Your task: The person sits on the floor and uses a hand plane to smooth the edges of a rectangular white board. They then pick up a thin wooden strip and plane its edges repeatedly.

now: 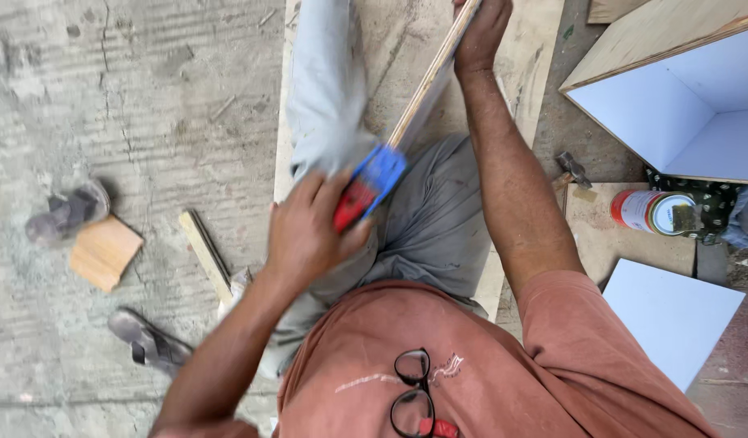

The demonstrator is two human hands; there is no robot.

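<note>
The left hand point(309, 231) is wrapped tight around the red and blue tool point(370, 188); it looks like a hand saw handle, but the picture is blurry there. The thin wooden board point(429, 79) stands on its edge and runs long from the tool up and away to the right hand point(481, 32). The right hand grips the far end of the board, fingers curled over the top edge. So the board lies just past the left hand, slanting away across the person's grey trousers point(439, 219).
</note>
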